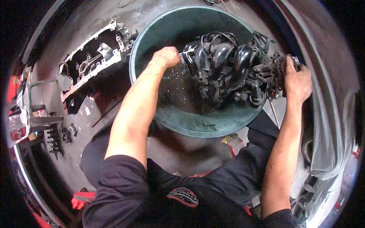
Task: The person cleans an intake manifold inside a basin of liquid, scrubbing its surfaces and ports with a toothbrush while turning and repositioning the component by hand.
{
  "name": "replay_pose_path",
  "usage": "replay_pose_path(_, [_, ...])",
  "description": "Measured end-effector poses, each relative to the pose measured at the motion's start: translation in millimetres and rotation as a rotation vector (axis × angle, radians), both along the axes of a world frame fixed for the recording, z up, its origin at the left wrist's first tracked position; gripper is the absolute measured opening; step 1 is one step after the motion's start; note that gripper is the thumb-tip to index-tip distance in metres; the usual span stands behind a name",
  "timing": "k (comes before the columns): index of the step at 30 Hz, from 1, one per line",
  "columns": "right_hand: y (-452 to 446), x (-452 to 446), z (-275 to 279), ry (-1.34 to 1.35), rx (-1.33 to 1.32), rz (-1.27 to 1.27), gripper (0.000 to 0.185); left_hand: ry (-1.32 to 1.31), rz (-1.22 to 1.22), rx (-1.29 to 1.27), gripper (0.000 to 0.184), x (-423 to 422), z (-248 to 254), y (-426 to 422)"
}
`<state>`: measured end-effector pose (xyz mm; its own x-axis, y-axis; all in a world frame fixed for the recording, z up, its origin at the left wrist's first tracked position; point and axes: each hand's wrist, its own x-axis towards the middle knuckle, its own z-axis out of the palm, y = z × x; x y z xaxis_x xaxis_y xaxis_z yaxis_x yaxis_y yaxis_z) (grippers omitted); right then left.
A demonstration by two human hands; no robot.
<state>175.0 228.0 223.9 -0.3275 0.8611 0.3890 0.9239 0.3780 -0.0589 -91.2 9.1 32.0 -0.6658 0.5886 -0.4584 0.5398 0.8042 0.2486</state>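
A black engine intake manifold [224, 62] with curved runners lies across a dark green round tub [205, 131], its right end reaching past the rim. My right hand [298, 81] is closed around the metal housing [272, 72] at that end. Over the left part of the tub, my left hand [166, 57] is closed on a thin, light-coloured brush [187, 51], which points at the manifold's left side. The brush's far end is small and hard to make out. Wet-looking specks show in the dark bottom of the tub, left of the manifold.
An engine block [91, 57] with an exposed piston lies on the floor at the left. Below it are a crankshaft [53, 136] and small metal parts [69, 133]. Clear plastic sheeting [330, 152] hangs along the right. A red object [81, 198] sits at the lower left.
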Motion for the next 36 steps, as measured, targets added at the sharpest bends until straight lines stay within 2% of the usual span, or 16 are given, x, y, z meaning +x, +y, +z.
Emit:
replay_pose_path(2, [-5, 0, 1, -0.012, 0.021, 0.008, 0.066, 0.038, -0.068, -0.011, 0.034, 0, 6, -2])
replay_pose_path(6, [-20, -1, 8, -0.003, 0.027, 0.017, 0.065, 0.081, -0.065, -0.068, 0.031, 0, -9, 30])
replay_pose_path(10, [-22, -2, 5, 0.007, 0.081, 0.047, 0.063, 0.153, -0.038, -0.043, 0.029, -3, -4, 52])
replay_pose_path(14, [-17, -2, 4, -0.018, 0.046, 0.03, 0.062, 0.089, -0.014, 0.016, 0.034, -5, -16, 34])
replay_pose_path(15, [-17, -3, 5, -0.022, 0.043, 0.02, 0.062, 0.091, 0.056, 0.071, 0.036, 2, -20, 24])
replay_pose_path(17, [-16, -3, 6, -0.012, 0.039, 0.014, 0.062, -0.069, 0.179, 0.031, 0.039, -11, -26, 26])
replay_pose_path(18, [-16, -3, 6, -0.002, 0.035, 0.018, 0.061, -0.108, -0.03, -0.056, 0.041, -18, -18, 28])
replay_pose_path(19, [-17, -2, 6, 0.008, 0.028, 0.023, 0.061, -0.192, -0.047, -0.165, 0.041, -21, -12, 32])
replay_pose_path(22, [-12, -1, 3, 0.018, 0.041, 0.031, 0.063, -0.055, 0.15, -0.02, 0.04, 17, 5, 20])
replay_pose_path(25, [-12, -2, 7, -0.002, 0.008, 0.017, 0.065, -0.052, 0.261, 0.03, 0.041, 62, -2, 11])
replay_pose_path(33, [-18, -2, 9, 0.061, 0.017, 0.072, 0.059, 0.139, 0.137, 0.024, 0.033, 52, -4, 11])
replay_pose_path(36, [-19, -1, 10, 0.084, -0.025, 0.073, 0.057, 0.111, 0.224, 0.065, 0.034, 68, -10, -4])
